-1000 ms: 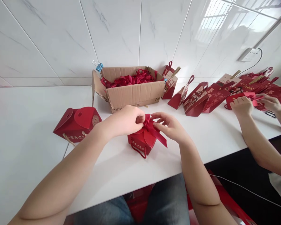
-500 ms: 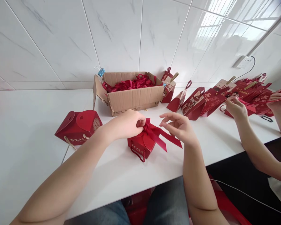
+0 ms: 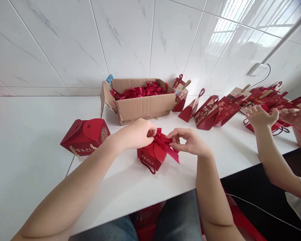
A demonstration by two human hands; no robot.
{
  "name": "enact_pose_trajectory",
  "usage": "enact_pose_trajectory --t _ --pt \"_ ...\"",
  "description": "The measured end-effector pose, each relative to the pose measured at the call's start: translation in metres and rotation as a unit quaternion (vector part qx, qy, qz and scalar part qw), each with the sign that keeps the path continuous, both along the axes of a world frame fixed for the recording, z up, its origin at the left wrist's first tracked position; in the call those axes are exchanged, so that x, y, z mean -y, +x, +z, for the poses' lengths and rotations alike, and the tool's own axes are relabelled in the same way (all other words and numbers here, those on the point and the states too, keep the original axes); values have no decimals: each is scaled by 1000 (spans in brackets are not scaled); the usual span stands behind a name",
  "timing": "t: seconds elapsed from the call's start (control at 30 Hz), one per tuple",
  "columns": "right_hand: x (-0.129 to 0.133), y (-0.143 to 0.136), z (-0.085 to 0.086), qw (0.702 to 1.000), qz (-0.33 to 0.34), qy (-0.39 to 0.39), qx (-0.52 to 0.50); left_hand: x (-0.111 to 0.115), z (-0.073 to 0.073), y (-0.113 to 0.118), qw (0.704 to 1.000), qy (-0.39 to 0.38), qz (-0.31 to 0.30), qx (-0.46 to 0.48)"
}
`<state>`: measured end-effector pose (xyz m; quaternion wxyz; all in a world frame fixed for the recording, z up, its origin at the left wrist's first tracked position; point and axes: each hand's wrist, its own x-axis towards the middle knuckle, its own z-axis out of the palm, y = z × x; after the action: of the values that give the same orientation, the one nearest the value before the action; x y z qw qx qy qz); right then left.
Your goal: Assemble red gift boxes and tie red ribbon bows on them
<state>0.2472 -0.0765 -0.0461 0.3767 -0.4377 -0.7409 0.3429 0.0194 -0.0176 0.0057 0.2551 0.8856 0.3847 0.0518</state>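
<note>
Pinching red ribbon (image 3: 163, 143) near its knot, left hand (image 3: 138, 134) | right hand (image 3: 189, 141) gripping ribbon's right side | red box (image 3: 152, 153) on table (image 3: 180, 179), between hands | loose tail slants rightward, nearer right hand

It's a single head-worn view here, looking forward and down from above the wearer's denim-clad lap (image 3: 180, 214), out across the white tabletop (image 3: 34, 167) to the marbled tile wall (image 3: 127, 36) filling the top. Close in, near the centre, sit the left hand (image 3: 139, 132), the right hand (image 3: 189, 142) and the red gift box (image 3: 152, 155); the wide sweep runs rightward, catching a co-worker's forearm (image 3: 278, 160) farther off at the edge.
</note>
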Motion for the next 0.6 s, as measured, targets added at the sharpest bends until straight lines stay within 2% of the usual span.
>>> enact_pose_trajectory --t 0.17,0.23,0.33,0.37,0.5,0.6 --pt "2 6 1 999 44 -6 10 -1 -3 0 1000 5 -7 6" --pt "0 5 -2 999 1 -14 -31 -1 -2 1 1000 2 -6 3" --pt "-7 0 -8 991 -85 21 -103 0 0 2 1000 -2 -6 -2" --pt "-9 -2 -10 991 -80 20 -105 1 1 2 1000 -1 -4 -5" --pt "-14 -5 -17 996 9 -42 -82 5 3 4 1000 -1 -2 -7" --pt "-15 -7 -19 994 20 -57 -94 7 2 4 1000 1 -11 -2"
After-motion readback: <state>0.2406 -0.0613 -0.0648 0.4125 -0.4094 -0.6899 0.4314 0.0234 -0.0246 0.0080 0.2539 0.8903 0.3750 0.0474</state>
